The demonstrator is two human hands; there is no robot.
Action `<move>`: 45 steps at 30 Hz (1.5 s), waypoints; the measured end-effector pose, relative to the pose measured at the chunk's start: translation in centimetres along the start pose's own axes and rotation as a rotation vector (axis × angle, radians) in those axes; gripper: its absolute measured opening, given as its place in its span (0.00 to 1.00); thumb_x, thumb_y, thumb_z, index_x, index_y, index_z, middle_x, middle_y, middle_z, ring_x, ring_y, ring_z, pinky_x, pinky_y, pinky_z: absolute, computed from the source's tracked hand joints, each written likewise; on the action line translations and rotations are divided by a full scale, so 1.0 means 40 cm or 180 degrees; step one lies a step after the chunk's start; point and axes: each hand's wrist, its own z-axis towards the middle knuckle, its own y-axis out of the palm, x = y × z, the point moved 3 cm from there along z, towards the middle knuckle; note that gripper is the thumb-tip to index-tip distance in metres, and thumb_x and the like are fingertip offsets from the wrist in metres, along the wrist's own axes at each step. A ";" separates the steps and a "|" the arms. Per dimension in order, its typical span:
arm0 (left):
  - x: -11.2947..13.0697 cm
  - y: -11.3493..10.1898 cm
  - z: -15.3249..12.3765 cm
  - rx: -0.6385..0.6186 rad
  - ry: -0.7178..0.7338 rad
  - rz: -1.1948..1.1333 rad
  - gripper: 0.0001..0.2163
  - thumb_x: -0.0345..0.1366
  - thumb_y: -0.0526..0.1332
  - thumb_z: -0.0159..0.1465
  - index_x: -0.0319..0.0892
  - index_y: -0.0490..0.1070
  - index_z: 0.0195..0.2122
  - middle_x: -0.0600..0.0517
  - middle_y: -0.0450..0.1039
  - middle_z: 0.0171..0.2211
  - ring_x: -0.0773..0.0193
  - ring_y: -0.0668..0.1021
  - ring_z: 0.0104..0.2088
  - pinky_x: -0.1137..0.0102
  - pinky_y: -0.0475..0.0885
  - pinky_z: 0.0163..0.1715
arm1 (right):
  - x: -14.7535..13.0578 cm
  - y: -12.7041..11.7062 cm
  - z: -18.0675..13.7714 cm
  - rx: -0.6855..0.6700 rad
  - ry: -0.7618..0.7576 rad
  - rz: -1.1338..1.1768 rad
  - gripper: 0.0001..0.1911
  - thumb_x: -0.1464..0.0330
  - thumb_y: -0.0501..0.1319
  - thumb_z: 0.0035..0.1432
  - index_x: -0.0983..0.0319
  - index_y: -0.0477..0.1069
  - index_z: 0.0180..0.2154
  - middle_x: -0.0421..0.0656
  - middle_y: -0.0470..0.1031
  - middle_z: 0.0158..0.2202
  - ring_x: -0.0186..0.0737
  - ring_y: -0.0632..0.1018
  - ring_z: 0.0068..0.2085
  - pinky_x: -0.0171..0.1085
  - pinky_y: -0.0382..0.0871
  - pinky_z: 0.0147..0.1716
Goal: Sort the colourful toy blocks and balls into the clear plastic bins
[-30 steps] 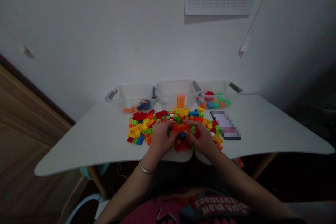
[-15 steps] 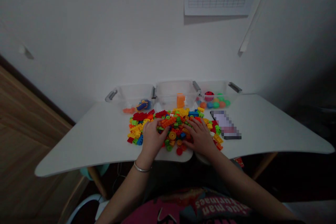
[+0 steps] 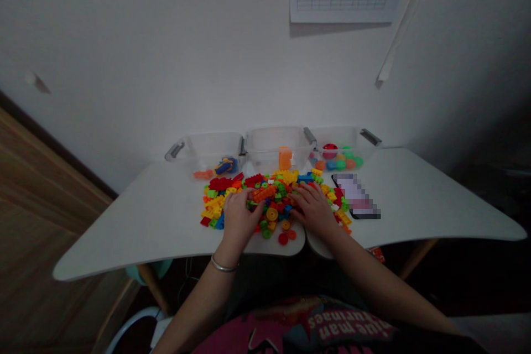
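Note:
A heap of small plastic bricks [image 3: 274, 199] in red, yellow, orange, green and blue lies on the white table [image 3: 157, 221]. My left hand [image 3: 238, 218] rests flat on the heap's left part, fingers spread, its fingertips by a long orange brick [image 3: 264, 193]. On the heap's right part lies my right hand [image 3: 314, 209], fingers spread as well. Neither hand grips a brick. A bracelet [image 3: 222, 265] circles my left wrist.
Three clear plastic bins stand in a row at the table's back: the left bin [image 3: 207, 152] with a few pieces, the middle bin [image 3: 276, 144] with an orange block, the right bin [image 3: 342, 146] with coloured balls. A blurred flat object [image 3: 357, 196] lies right of the heap.
Both hands were cupped together over the heap's near middle a second ago. They have since moved apart and spread flat, and the bricks between them now lie scattered.

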 end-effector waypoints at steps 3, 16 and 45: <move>-0.002 -0.003 0.002 -0.0038 -0.0022 0.0011 0.14 0.43 0.65 0.60 0.42 0.73 0.44 0.48 0.77 0.35 0.52 0.78 0.40 0.56 0.70 0.47 | -0.018 -0.025 -0.009 0.0015 -0.0066 0.0130 0.22 0.61 0.62 0.60 0.59 0.72 0.55 0.49 0.73 0.59 0.55 0.67 0.63 0.62 0.53 0.65; -0.004 -0.008 0.005 -0.0115 -0.0100 0.0039 0.15 0.43 0.64 0.60 0.42 0.73 0.45 0.46 0.77 0.37 0.50 0.78 0.42 0.55 0.70 0.48 | -0.070 -0.011 -0.002 -0.0335 -0.0234 0.0344 0.36 0.53 0.68 0.52 0.60 0.69 0.59 0.49 0.71 0.60 0.57 0.63 0.66 0.61 0.48 0.67; -0.247 -0.159 0.357 0.0888 -0.0931 -0.0304 0.20 0.35 0.61 0.60 0.41 0.67 0.54 0.47 0.76 0.44 0.61 0.78 0.42 0.66 0.71 0.47 | -0.021 -0.020 -0.063 0.0458 0.0140 -0.0069 0.20 0.63 0.56 0.64 0.59 0.71 0.55 0.49 0.74 0.56 0.53 0.67 0.62 0.60 0.54 0.65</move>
